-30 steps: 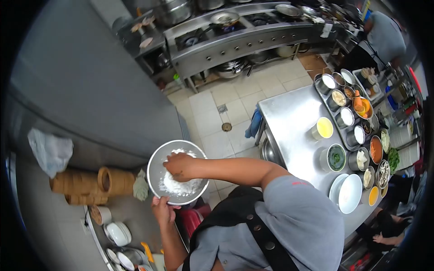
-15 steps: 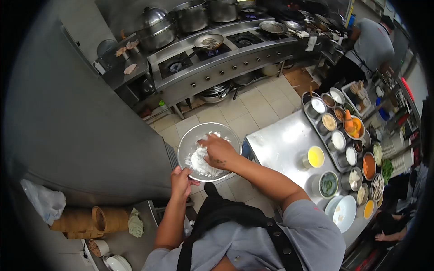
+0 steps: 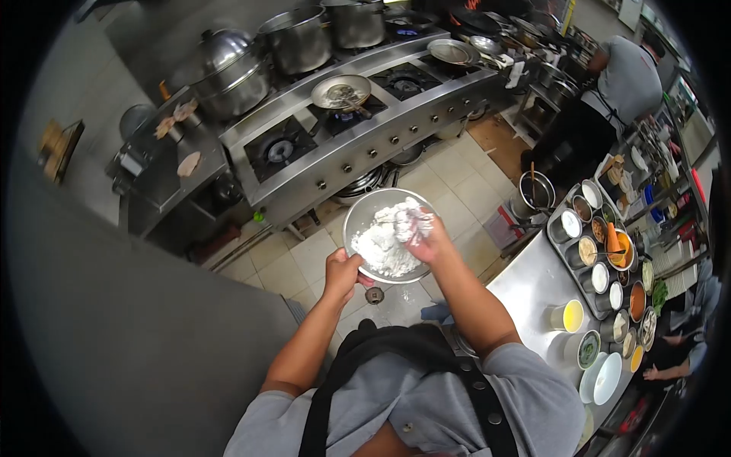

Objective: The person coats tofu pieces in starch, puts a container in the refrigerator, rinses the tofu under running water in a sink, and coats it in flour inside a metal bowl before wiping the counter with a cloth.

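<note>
A round metal bowl (image 3: 354, 221) hangs over the floor in front of my body, with white powder (image 3: 381, 247) inside. My left hand (image 3: 345, 274) is closed on its lower left rim, the thumb over the edge. At the bowl's right side is my right hand (image 3: 425, 236), coated in white powder around its fingers. The fingers are curled over a powdery white clump; what lies inside the clump is hidden.
Ahead is a long stove (image 3: 304, 171) with a frying pan (image 3: 341, 91) and large pots. A steel table (image 3: 525, 282) at the right bears a tray of food containers and bowls. A co-worker (image 3: 628, 80) bends at the far right. A grey panel (image 3: 160, 312) stands left.
The view has swung toward the stove, and the bowl has come away from the left counter with both hands. My right hand has lifted from the powder to the bowl's right side, now heavily coated.
</note>
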Motion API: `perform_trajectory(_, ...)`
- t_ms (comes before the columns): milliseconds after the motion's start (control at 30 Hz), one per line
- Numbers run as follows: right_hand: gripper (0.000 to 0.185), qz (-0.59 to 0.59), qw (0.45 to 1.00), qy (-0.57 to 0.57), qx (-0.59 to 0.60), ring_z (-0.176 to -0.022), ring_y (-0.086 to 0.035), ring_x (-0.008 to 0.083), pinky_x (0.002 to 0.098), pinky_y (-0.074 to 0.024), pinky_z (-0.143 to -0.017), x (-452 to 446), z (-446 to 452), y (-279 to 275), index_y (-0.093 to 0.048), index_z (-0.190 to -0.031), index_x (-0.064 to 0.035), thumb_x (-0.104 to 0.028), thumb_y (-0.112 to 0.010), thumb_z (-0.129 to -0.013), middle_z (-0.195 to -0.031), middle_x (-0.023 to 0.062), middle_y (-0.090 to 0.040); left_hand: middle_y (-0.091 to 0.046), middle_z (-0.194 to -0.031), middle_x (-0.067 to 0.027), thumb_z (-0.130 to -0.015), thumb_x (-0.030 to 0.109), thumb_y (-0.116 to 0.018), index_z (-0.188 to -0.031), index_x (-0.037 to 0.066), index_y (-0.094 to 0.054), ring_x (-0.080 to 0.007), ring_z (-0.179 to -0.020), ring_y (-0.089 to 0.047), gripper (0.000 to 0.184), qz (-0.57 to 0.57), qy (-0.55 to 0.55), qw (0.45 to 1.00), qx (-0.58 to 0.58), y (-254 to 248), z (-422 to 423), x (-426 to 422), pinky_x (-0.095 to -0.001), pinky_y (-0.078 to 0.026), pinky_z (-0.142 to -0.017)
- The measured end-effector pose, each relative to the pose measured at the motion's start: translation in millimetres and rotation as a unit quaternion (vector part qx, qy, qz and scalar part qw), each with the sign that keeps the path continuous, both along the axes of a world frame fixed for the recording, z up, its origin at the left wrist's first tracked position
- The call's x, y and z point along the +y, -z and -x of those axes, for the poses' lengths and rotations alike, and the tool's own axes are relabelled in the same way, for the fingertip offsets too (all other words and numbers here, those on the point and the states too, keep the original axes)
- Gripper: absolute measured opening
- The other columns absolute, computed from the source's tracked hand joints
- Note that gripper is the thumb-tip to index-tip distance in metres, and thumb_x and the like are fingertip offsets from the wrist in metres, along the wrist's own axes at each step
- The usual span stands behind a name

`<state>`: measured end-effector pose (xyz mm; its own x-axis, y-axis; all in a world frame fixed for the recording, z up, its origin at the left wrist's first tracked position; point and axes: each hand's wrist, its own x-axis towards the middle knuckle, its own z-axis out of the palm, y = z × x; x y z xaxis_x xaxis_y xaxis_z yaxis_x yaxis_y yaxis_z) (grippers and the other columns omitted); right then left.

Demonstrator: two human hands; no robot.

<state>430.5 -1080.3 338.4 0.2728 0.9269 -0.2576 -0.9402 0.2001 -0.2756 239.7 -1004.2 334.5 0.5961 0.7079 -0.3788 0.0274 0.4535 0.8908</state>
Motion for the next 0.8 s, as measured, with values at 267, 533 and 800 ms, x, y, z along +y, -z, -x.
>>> perform_trajectory(267,0.011,-0.053,0.976,0.202,-0.061,-0.064,-0.044,0.0159,0.0296,-0.0395,-0.054,-60,-116,-18,-0.051,-0.087,-0.0097,-0.019,-0.05,-0.093,-0.073,0.003,-0.046,-0.062,-0.077,-0.0186,-0.079,0.003,-0.05,-0.099,-0.006,-0.051,-0.0262,-0.053,-0.062,0.022,0.053,0.086,0.995,0.014,27,-174,90,-0.0346,-0.054,-0.044)
perform_trajectory(533,0.017,-0.055,0.936,0.335,-0.089,-0.067,-0.047,0.0166,0.0286,-0.0399,-0.056,-106,-222,13,-0.052,-0.094,-0.008,-0.024,-0.045,-0.096,-0.077,0.004,-0.05,-0.06,-0.083,-0.0191,-0.081,0.004,-0.051,-0.102,-0.004,-0.044,-0.0284,-0.058,-0.063,0.023,0.072,0.049,0.996,-0.02,51,-378,155,-0.0366,-0.055,-0.048)
perform_trajectory(800,0.015,-0.007,0.897,0.432,-0.091,-0.068,-0.05,0.0165,0.0298,-0.0426,-0.055,-128,-276,10,-0.054,-0.093,-0.008,-0.021,-0.045,-0.095,-0.078,0.0039,-0.053,-0.058,-0.085,-0.0198,-0.081,0.001,-0.048,-0.104,-0.002,-0.041,-0.0312,-0.06,-0.064,0.024,0.109,-0.016,0.992,-0.065,91,-559,228,-0.0413,-0.057,-0.05)
